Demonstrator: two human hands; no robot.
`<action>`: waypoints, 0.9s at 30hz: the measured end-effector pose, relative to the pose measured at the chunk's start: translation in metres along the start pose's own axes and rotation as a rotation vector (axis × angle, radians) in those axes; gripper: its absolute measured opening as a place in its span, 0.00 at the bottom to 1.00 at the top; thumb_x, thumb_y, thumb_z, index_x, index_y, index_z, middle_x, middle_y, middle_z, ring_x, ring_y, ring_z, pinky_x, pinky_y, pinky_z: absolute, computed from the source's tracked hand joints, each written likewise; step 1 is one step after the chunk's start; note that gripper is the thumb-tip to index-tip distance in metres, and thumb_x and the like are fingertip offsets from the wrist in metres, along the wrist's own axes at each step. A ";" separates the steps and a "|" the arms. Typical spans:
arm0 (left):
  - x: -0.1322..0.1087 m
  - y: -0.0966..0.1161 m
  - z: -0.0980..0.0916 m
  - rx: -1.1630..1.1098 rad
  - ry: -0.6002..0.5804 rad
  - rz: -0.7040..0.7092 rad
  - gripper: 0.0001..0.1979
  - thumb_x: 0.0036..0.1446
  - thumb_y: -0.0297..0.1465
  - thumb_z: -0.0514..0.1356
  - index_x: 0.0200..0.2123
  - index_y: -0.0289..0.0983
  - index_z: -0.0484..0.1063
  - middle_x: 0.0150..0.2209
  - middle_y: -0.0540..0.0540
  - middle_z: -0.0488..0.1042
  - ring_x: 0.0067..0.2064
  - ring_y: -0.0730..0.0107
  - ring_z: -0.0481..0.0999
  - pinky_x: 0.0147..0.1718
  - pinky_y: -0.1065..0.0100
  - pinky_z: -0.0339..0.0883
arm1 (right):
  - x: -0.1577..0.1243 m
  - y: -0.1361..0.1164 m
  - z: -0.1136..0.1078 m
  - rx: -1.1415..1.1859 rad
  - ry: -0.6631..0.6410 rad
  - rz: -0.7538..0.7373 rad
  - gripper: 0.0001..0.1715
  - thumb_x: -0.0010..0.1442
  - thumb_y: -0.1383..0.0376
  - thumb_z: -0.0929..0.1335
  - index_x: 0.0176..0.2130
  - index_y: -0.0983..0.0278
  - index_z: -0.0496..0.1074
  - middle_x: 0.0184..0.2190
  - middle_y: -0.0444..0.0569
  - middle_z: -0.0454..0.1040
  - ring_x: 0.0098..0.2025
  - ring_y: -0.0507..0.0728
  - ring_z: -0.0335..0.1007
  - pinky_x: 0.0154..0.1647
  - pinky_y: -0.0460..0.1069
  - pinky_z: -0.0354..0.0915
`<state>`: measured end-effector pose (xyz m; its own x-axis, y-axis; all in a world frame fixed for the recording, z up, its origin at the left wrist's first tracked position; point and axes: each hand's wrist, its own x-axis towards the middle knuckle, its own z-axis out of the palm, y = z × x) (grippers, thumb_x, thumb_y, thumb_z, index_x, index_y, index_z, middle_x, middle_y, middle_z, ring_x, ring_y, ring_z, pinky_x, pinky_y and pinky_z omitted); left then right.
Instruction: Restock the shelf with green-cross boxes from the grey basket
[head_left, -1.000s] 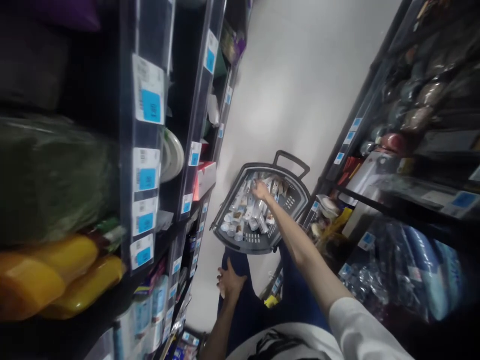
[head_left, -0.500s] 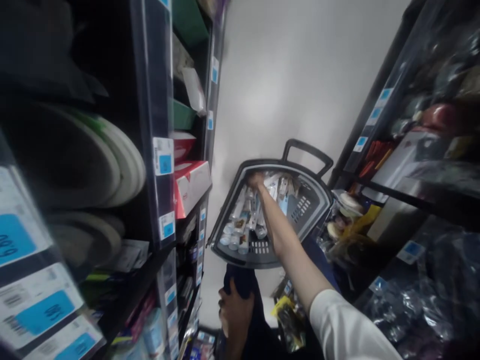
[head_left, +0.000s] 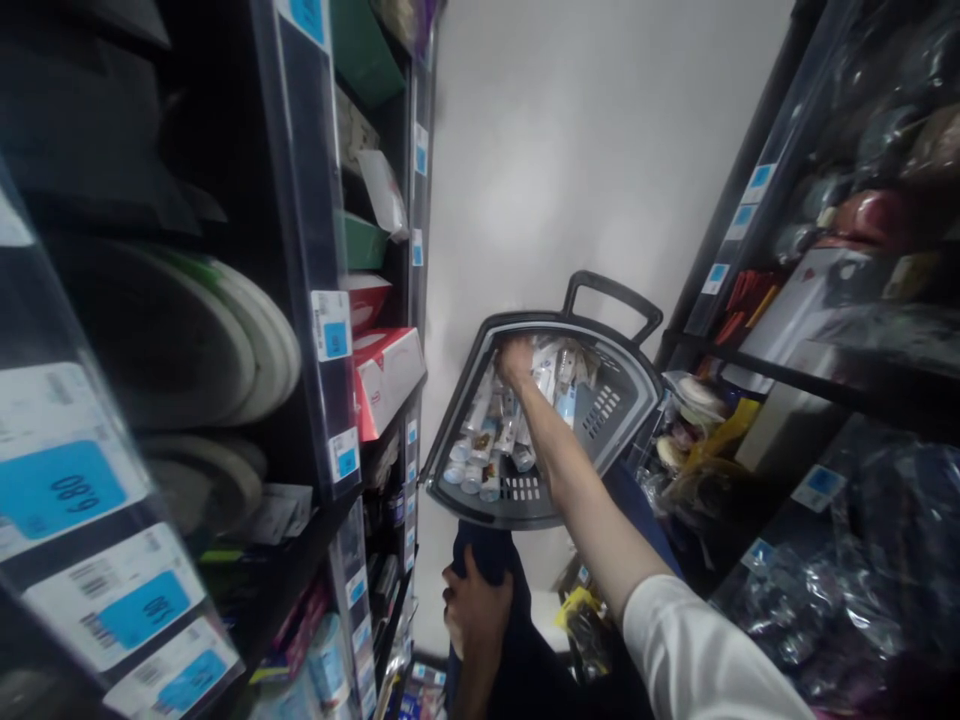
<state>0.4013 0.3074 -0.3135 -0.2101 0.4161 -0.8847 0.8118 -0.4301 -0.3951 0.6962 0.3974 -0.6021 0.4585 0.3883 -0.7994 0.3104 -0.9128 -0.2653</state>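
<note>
A dark grey shopping basket (head_left: 519,492) with a black handle (head_left: 611,291) stands on the pale floor between two shelf rows. It holds several white tubes, small jars and packets (head_left: 484,440). My right hand (head_left: 516,358) reaches into its far left corner, knuckles up, fingers curled down among the packets; what they grip is hidden. Its arm ends in a white sleeve (head_left: 697,650). My left hand (head_left: 474,608) lies low in the view, fingers curled over my dark blue trouser knee (head_left: 487,555).
Black shelving on the left carries stacked plates (head_left: 225,340), a red and white box (head_left: 386,370) and blue price labels (head_left: 334,325). More black shelves at right hold wrapped goods (head_left: 832,270) and plastic bags (head_left: 862,560). Pale floor (head_left: 570,150) runs ahead.
My right hand moved from the basket's middle to its far left corner. My left hand went from lying flat on the knee to curling over it. The view swung left and closer to the shelves.
</note>
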 end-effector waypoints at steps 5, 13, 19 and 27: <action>-0.003 0.005 0.003 -0.032 -0.023 -0.004 0.40 0.57 0.46 0.60 0.69 0.35 0.56 0.58 0.27 0.64 0.51 0.40 0.75 0.44 0.52 0.69 | -0.050 0.020 -0.002 0.069 0.241 -0.096 0.19 0.68 0.69 0.60 0.49 0.68 0.77 0.51 0.60 0.76 0.56 0.64 0.66 0.59 0.54 0.59; -0.018 0.021 0.018 -0.050 0.024 0.038 0.37 0.58 0.43 0.61 0.67 0.35 0.60 0.54 0.29 0.67 0.49 0.42 0.76 0.42 0.55 0.70 | -0.142 0.077 0.005 0.240 0.322 0.129 0.20 0.73 0.62 0.57 0.47 0.68 0.74 0.47 0.57 0.76 0.52 0.60 0.70 0.56 0.50 0.62; -0.033 0.018 0.033 -0.124 0.017 0.018 0.36 0.60 0.43 0.60 0.68 0.35 0.60 0.56 0.28 0.67 0.50 0.43 0.77 0.43 0.55 0.70 | -0.247 0.109 -0.003 0.109 -0.002 0.219 0.12 0.70 0.63 0.64 0.45 0.65 0.76 0.44 0.53 0.80 0.46 0.58 0.76 0.46 0.46 0.64; -0.038 0.010 0.053 -0.168 0.057 0.064 0.38 0.61 0.45 0.59 0.70 0.36 0.55 0.60 0.26 0.66 0.52 0.42 0.77 0.46 0.55 0.69 | -0.336 0.111 -0.001 -0.038 -0.257 0.193 0.12 0.70 0.59 0.66 0.47 0.61 0.77 0.43 0.55 0.83 0.45 0.60 0.80 0.41 0.47 0.65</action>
<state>0.3884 0.2447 -0.2968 -0.1279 0.4394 -0.8892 0.9031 -0.3190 -0.2875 0.5777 0.1662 -0.3620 0.2878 0.1590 -0.9444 0.2710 -0.9593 -0.0789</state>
